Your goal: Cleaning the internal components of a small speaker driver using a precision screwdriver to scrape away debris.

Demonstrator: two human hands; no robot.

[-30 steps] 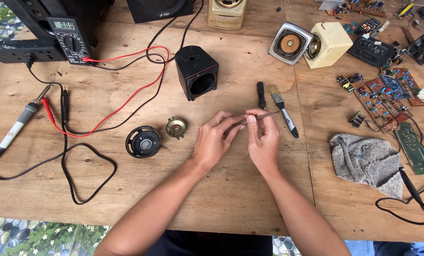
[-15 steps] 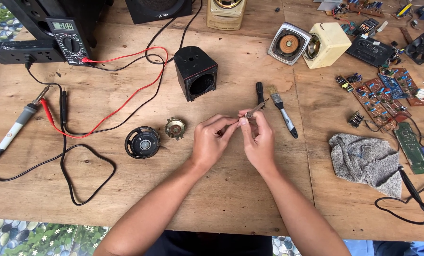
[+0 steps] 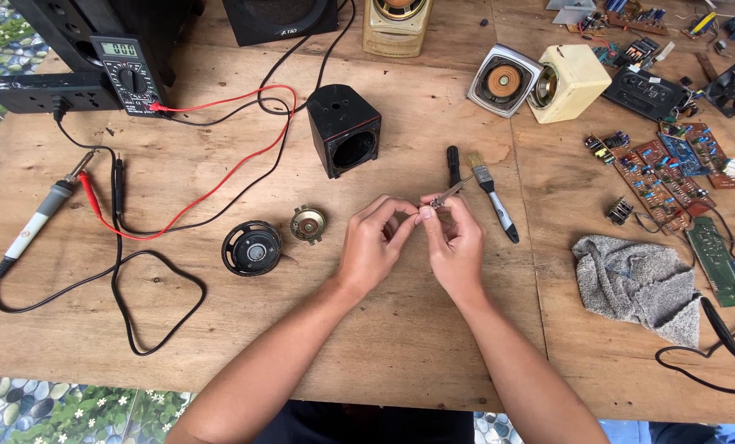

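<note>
My left hand [image 3: 375,247] and my right hand [image 3: 456,242] meet fingertip to fingertip over the middle of the wooden table [image 3: 400,345]. Between them they pinch a thin metal tool [image 3: 451,191] that points up and to the right; what exactly it is stays too small to tell. Just beyond its tip lie a black handle [image 3: 453,163] and a small paintbrush [image 3: 493,197]. Left of my hands sit a small bare speaker driver [image 3: 308,224] and a black round speaker part [image 3: 252,247]. An empty black speaker box [image 3: 344,131] stands behind them.
A multimeter [image 3: 129,76] with red and black leads and a soldering iron [image 3: 40,214] lie at the left. A grey rag [image 3: 640,281], circuit boards [image 3: 671,164], a cream speaker box [image 3: 569,82] and a loose speaker [image 3: 503,80] fill the right side.
Both hands have stayed together at the same spot; the thin tool between the fingers has tilted slightly, its tip pointing more up and right.
</note>
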